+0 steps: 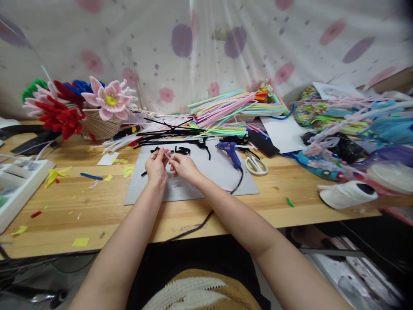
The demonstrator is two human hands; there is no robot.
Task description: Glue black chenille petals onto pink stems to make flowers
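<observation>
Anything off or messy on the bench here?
Yes: yellow, red and blue scraps litter the wooden table left of the grey mat. The glue gun cord trails off the front edge. Both hands pinch one thin white piece.

Bright, even, soft light with strong wide-angle warping

Diffuse light fills the scene; the worktop [97, 202] shows only faint shadows and no hard glare. The centre is fairly sharp, while the edges bend and smear, the corners darken, and the area under the worktop falls into dim, murky shadow.
</observation>
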